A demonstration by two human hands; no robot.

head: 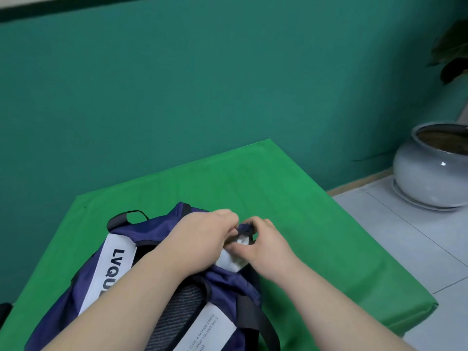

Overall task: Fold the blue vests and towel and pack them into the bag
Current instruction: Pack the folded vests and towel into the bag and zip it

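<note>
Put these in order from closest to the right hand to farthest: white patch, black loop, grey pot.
1. White patch: on the bag's end, touching the right hand.
2. Black loop: left, atop the bag.
3. Grey pot: right, on the floor beyond the table.

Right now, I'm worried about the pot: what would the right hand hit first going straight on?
Not the pot. The right hand points left at the bag end it already pinches, with the left hand just behind; depth is hard to judge.
</note>
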